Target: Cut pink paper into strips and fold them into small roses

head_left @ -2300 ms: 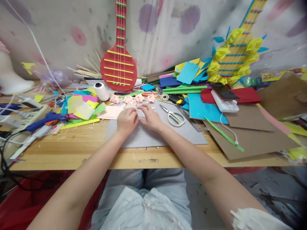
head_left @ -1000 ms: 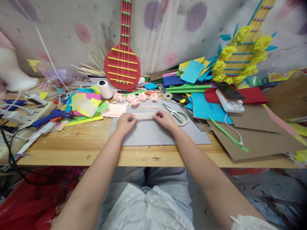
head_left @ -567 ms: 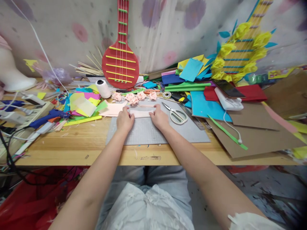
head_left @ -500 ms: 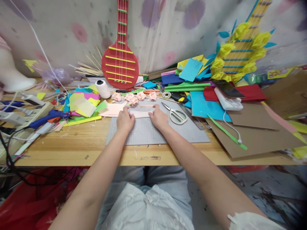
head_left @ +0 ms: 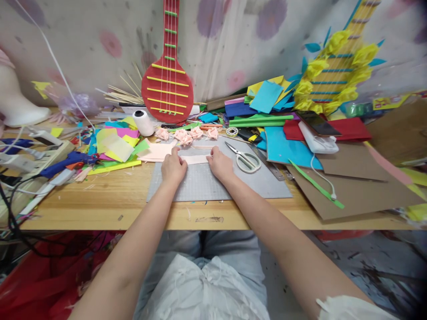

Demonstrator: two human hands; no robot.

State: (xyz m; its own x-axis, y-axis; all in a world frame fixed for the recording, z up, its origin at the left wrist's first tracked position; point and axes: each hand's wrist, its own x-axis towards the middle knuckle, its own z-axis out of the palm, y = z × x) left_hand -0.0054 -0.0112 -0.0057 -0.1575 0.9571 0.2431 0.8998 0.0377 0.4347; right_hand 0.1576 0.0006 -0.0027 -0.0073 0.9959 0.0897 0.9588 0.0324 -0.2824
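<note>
A pale pink paper strip (head_left: 196,159) lies across the grey cutting mat (head_left: 200,184), stretched between my two hands. At its left end my left hand (head_left: 173,167) has its fingers closed on the paper. My right hand (head_left: 220,163) grips the other end, fingers bent and thumb tucked in. Just beyond the hands lies a thin pink strip (head_left: 203,147). Several pink paper flowers (head_left: 183,137) are lined up behind it. To the left, partly under my left hand, rests a stack of pink paper (head_left: 151,152). Scissors (head_left: 247,160) with pale handles lie right of my right hand.
A red paper lute (head_left: 167,93) leans at the back beside a thread spool (head_left: 143,123). Coloured scraps (head_left: 115,144) and a blue glue gun (head_left: 68,163) lie left. Rightward are a metal ruler (head_left: 270,164), blue sheet (head_left: 290,149), cardboard (head_left: 353,191) and a yellow-flowered lute (head_left: 328,80).
</note>
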